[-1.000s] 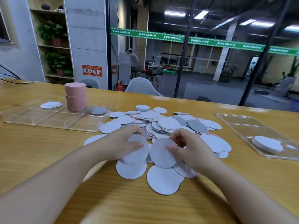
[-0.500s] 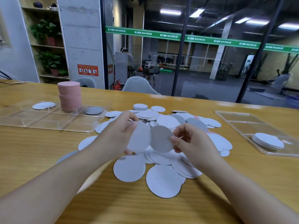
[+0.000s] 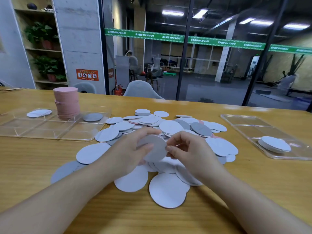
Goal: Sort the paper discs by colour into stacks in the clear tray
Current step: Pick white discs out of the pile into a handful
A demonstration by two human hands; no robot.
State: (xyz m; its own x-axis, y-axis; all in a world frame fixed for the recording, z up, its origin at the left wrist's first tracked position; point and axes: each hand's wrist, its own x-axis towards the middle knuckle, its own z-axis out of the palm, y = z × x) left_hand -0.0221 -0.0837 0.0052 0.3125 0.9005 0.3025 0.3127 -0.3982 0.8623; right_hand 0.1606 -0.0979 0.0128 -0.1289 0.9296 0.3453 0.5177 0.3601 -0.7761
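several green banners (image 3: 170,37) read "maximum"

Disc pile (image 3: 170,127): mostly white, some grey, few pink
Tall stack (image 3: 66,103): pink
Left tray (image 3: 50,130): clear
Bench (image 3: 33,157): yellow-brown wood grain

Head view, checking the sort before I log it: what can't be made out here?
- Discs under the left hand and right hand: count hidden by the fingers.
- Colours of the buried discs in the pile: covered by upper discs.
- Left tray: cut off by the picture's edge.
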